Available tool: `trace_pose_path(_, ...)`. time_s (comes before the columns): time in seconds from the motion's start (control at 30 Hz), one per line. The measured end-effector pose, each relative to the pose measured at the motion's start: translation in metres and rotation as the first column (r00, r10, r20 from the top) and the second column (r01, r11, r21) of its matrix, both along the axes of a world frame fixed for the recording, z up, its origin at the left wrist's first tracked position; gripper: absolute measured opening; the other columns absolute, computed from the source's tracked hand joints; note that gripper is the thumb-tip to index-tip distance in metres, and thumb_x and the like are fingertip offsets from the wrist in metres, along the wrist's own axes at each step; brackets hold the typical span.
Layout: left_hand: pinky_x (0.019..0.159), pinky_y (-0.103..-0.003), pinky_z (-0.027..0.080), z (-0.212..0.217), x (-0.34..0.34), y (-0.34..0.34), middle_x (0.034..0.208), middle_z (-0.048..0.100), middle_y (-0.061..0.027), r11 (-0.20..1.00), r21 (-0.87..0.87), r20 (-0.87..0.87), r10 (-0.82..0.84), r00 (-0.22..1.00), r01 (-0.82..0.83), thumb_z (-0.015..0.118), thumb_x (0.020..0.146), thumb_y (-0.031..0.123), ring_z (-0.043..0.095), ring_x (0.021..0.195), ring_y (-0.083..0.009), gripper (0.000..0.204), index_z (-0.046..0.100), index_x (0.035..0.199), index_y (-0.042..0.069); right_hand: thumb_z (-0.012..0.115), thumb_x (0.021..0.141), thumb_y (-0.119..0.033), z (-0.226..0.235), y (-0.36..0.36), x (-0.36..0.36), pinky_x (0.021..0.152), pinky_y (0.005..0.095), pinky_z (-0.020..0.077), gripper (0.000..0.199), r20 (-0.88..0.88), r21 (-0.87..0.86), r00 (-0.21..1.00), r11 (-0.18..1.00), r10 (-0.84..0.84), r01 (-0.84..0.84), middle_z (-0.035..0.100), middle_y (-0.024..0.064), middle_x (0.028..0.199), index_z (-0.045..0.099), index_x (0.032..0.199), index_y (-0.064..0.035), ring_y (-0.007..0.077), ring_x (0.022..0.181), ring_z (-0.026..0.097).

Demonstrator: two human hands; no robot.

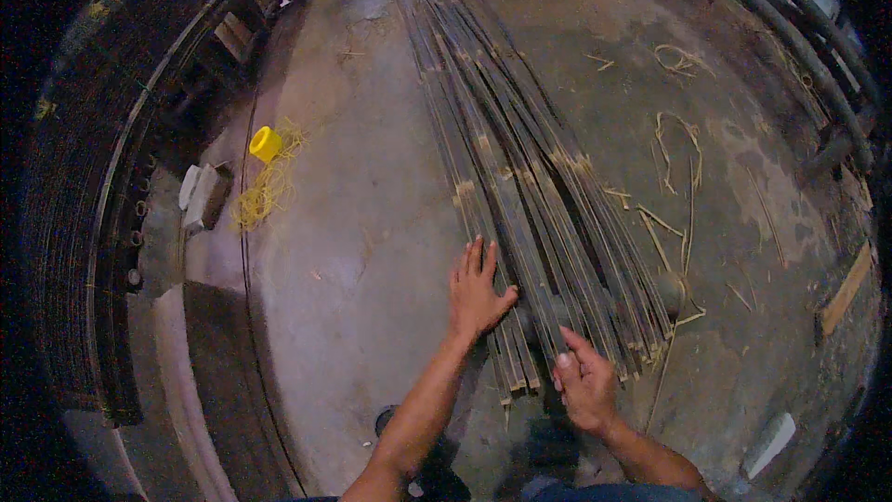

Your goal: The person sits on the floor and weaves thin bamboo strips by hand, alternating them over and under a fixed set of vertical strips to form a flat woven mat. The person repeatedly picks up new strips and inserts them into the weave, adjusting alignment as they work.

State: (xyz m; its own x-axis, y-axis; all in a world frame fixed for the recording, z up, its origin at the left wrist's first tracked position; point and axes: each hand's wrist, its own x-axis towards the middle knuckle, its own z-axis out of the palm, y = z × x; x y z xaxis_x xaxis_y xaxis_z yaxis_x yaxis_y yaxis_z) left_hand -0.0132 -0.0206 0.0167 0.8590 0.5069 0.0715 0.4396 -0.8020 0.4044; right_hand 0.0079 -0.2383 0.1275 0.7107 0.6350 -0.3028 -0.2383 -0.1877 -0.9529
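A workshop, it is seeming: a concrete floor (pixel 358 260) is carrying a spread of long, jointed strips (pixel 534 188) down its middle, pale offcuts (pixel 688 209) are littering its right side, yellow twine (pixel 258 200) is tangling toward its left edge, and massed dark rods (pixel 65 251) are lining that edge.

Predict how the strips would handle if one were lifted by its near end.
The strips look long and thin, so one would probably sag and flex. Its narrow width suggests little weight. Lying close alongside others, it may drag neighbours along.
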Motion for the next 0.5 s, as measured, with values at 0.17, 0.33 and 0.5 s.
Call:
trace_pose_path(0.17,0.107,-0.048,0.021,0.008,0.012,-0.008,0.150,0.019,-0.0101,0.999,-0.033,-0.018,0.006,1.000,-0.006,0.065,0.070,0.035,0.019,0.137,-0.0298,0.082,0.030,0.140,0.010,0.050,0.093,-0.028,-0.066,-0.010,-0.025,0.048,0.0213,0.0366,0.045,0.150,-0.101,0.989,0.995,-0.011,0.026,0.050,-0.0003,0.066,0.044,0.126,0.0022,0.0049,0.056,0.043)
trace_pose_path(0.33,0.107,-0.046,0.022,-0.001,0.002,0.003,0.150,0.018,-0.0093,1.000,-0.011,-0.038,0.016,0.999,-0.016,0.066,0.069,0.032,0.018,0.137,-0.0296,0.084,0.030,0.140,0.009,0.047,0.094,-0.027,-0.068,-0.013,-0.041,0.051,0.0234,0.0367,0.041,0.074,0.001,0.997,1.000,-0.026,0.026,0.050,0.0000,0.065,0.045,0.123,0.0026,0.0063,0.057,0.043)
trace_pose_path(0.5,0.107,-0.047,0.023,-0.001,0.016,-0.012,0.149,0.021,-0.0102,0.997,-0.070,0.052,-0.023,0.998,0.026,0.067,0.067,0.030,0.023,0.135,-0.0335,0.084,0.031,0.140,0.008,0.048,0.093,-0.024,-0.094,-0.019,-0.035,0.066,0.0288,0.0473,0.039,-0.046,-0.136,0.995,0.987,-0.088,0.081,0.060,0.0088,0.084,0.048,0.123,0.0012,0.0135,0.072,0.055)
